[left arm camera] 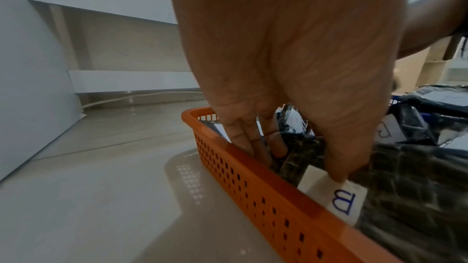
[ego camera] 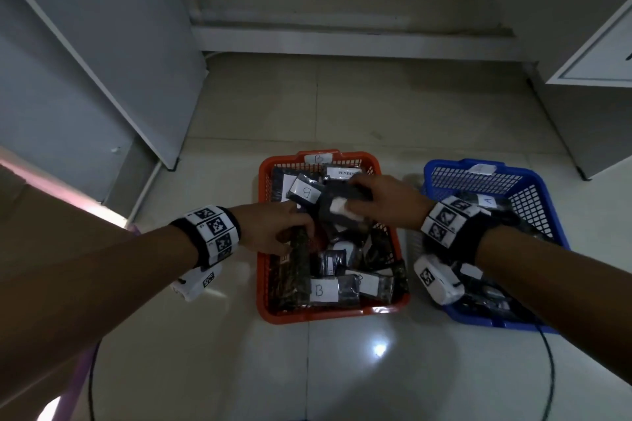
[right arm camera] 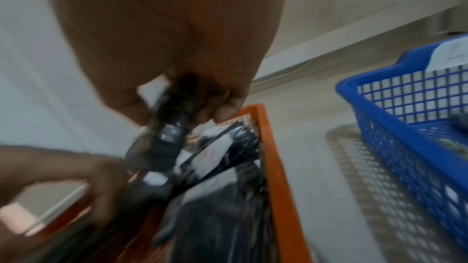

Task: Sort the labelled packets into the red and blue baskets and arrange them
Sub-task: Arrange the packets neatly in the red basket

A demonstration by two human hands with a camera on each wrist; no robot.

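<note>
The red basket (ego camera: 264, 270) stands on the floor, full of dark packets with white B labels (ego camera: 323, 290). My left hand (ego camera: 294, 236) reaches into its left side. It grips a long dark patterned packet (left arm camera: 405, 177), thumb on that packet's B label (left arm camera: 341, 201) and fingers (left arm camera: 253, 147) down by the basket wall (left arm camera: 266, 197). My right hand (ego camera: 355, 198) holds a small dark packet (ego camera: 338, 205) with a white label above the basket's middle. In the blurred right wrist view it pinches this packet (right arm camera: 167, 133). The blue basket (ego camera: 478, 178) to the right holds packets, one labelled A (ego camera: 489, 201).
White cabinet panels rise at the left (ego camera: 102, 79) and right (ego camera: 598, 61), with a low step (ego camera: 342, 37) behind the baskets. A black cable (ego camera: 550, 369) runs over the glossy tiled floor in front of the blue basket. Something pink (ego camera: 85, 369) lies at the near left.
</note>
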